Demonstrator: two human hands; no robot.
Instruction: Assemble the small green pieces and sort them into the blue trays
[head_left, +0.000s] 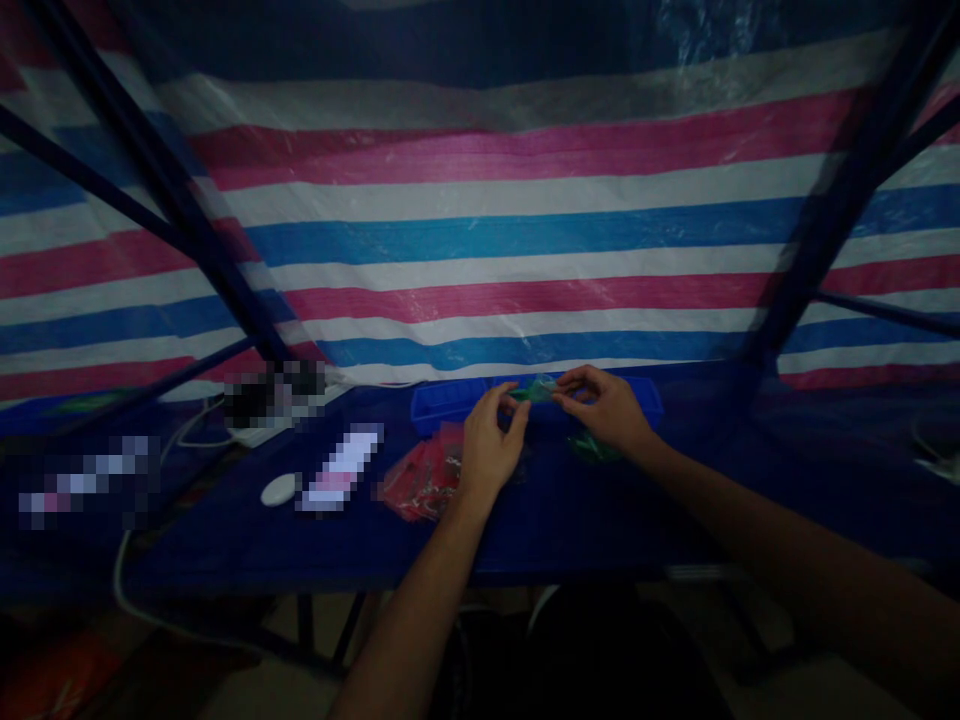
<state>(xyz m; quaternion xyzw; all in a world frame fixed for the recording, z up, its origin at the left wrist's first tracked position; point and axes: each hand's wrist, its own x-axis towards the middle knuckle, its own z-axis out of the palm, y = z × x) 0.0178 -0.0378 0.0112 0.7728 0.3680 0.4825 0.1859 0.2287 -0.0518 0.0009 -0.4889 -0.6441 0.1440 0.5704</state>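
Observation:
Both my hands are raised over the far middle of a dark blue table (pixel 225 540). My left hand (pixel 489 442) and my right hand (pixel 606 408) pinch the two ends of a small green packet (pixel 538 389) between fingertips. It hangs just above a shallow blue tray (pixel 442 405). A few more green packets (pixel 592 447) lie under my right wrist. A pile of red packets (pixel 420 478) lies on the table just left of my left hand.
A white round puck (pixel 280 489) and a white cable (pixel 127 580) lie at the table's left. A striped pink, white and blue tarp (pixel 495 240) hangs behind, crossed by dark poles (pixel 180 210). The scene is dim.

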